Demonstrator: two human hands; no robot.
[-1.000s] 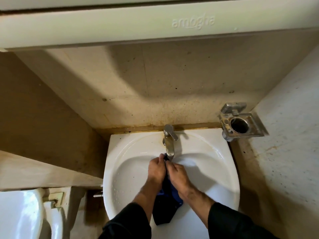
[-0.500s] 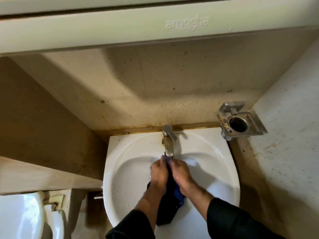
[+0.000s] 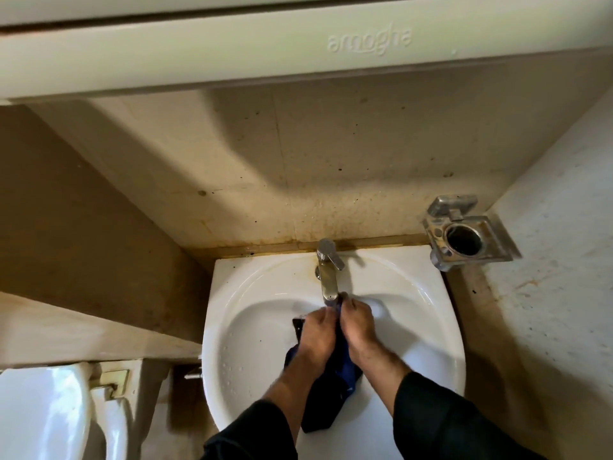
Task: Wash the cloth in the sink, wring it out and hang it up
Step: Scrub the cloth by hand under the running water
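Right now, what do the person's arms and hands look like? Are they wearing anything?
Both arms wear long black sleeves, pushed up so the forearms are bare. The left hand and the right hand are bare too: no gloves, and no rings, watch or bracelets that I can see. The left sleeve and right sleeve look plain, with no markings.

cloth (image 3: 335,390) in sink (image 3: 252,327), tap (image 3: 326,270) behind, holder (image 3: 464,235) right

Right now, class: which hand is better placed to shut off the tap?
The right hand, probably. Its fingers lie just beside the tap spout, and the lever points to that side. The left hand sits lower, gripping the cloth.
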